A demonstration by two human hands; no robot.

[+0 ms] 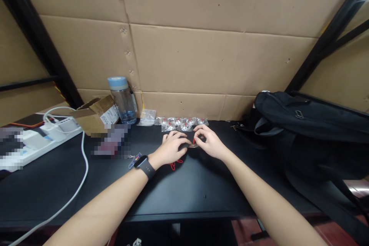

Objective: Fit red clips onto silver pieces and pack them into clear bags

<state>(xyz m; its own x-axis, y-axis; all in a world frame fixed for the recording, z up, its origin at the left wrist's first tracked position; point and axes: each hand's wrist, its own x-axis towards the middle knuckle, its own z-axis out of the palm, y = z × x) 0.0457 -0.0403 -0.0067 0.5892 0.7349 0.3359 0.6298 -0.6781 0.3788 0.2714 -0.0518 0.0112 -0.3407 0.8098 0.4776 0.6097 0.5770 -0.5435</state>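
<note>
My left hand (172,148) and my right hand (208,141) meet over the middle of a black table (201,184). Between their fingertips they pinch a small round clear piece (192,145) with a red part. A red cord (175,165) trails out from under my left hand onto the table. A black band sits on my left wrist. Just beyond the hands lies a row of several small clear packets with red-and-silver pieces (181,123).
A clear bottle with a blue lid (123,100) and an open cardboard box (93,116) stand at the back left. A white power strip with a white cable (43,134) lies far left. A black backpack (305,127) fills the right side. Cardboard walls close the back.
</note>
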